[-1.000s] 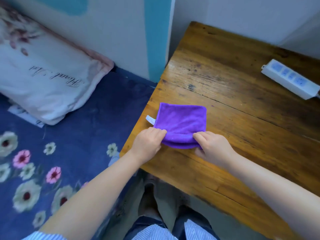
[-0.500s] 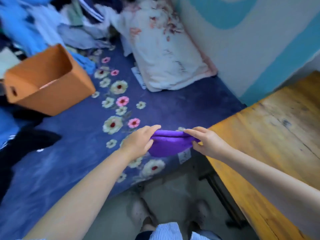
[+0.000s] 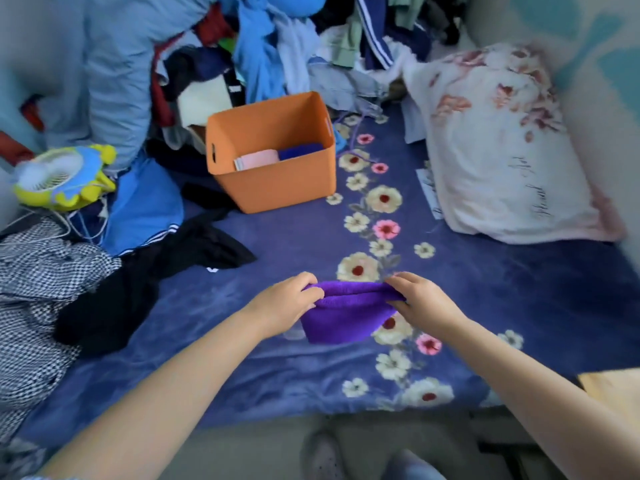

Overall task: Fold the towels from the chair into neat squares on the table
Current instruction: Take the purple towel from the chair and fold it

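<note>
A folded purple towel [image 3: 346,315] hangs in the air above the blue flowered bedspread [image 3: 485,289]. My left hand [image 3: 287,303] pinches its upper left corner and my right hand [image 3: 420,301] pinches its upper right corner. An orange box [image 3: 277,181] stands farther back on the bed, with a folded pink cloth [image 3: 258,159] and a folded blue cloth [image 3: 299,150] inside it. Only a corner of the wooden table [image 3: 613,386] shows at the right edge.
A flowered pillow [image 3: 502,143] lies at the right against the wall. Heaped clothes [image 3: 263,39] fill the back and left of the bed. A yellow and blue small fan [image 3: 62,174] sits at the left. Black and checked garments [image 3: 104,289] lie near my left arm.
The towel left the table, held in both hands. My view swung left from the table to the bed, and the orange box with folded cloths came into the middle.
</note>
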